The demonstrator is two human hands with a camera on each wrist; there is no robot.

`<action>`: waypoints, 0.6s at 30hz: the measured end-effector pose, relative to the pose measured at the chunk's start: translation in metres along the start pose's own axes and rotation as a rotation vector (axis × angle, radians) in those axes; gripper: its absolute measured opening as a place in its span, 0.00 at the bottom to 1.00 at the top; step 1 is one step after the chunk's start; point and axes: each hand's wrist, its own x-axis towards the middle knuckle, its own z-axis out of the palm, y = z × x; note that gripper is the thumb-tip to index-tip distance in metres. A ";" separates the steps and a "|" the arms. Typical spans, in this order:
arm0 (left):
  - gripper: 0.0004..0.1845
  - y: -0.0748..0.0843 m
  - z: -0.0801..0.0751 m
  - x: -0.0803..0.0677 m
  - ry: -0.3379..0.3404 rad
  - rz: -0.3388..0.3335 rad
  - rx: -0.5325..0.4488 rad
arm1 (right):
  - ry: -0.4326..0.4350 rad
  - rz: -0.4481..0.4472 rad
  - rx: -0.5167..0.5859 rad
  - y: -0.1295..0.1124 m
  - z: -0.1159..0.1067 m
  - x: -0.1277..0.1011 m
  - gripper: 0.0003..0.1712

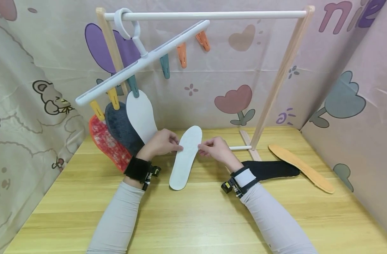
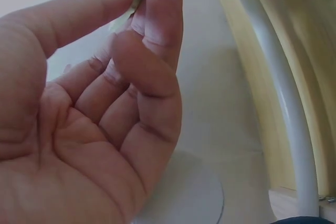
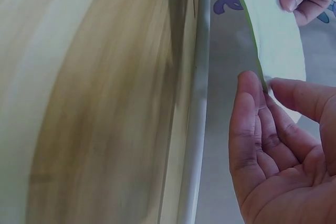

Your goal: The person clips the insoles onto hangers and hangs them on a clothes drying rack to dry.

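A pale, off-white insole point(image 1: 186, 158) is held up over the table, its narrow end toward me. My left hand point(image 1: 162, 143) pinches its left edge between thumb and fingers. On the opposite edge my right hand point(image 1: 216, 150) pinches it the same way; the right wrist view shows that thumb and fingers on the insole's rim point(image 3: 278, 40). To the left, a white hanger point(image 1: 168, 47) hooks on a rack bar, tilted down at its left. Clipped along its low side are a red patterned insole point(image 1: 109, 143), a dark grey insole point(image 1: 121, 123) and a white insole point(image 1: 140, 114).
A teal clip point(image 1: 165, 66) and two orange clips, one being the orange clip point(image 1: 182, 55), hang from the hanger's raised side with nothing in them. At right lie a black insole point(image 1: 271, 170) and a tan insole point(image 1: 302, 169), overlapping. The rack's wooden post point(image 1: 282, 77) stands behind them.
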 end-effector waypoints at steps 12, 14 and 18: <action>0.08 0.005 -0.008 -0.007 -0.010 -0.004 -0.092 | 0.059 -0.038 0.033 -0.004 0.003 0.001 0.14; 0.07 0.005 -0.008 -0.007 -0.010 -0.006 -0.103 | 0.069 -0.047 0.038 -0.004 0.003 0.000 0.14; 0.08 0.005 -0.008 -0.007 -0.009 -0.002 -0.115 | 0.085 -0.056 0.058 -0.006 0.003 0.000 0.14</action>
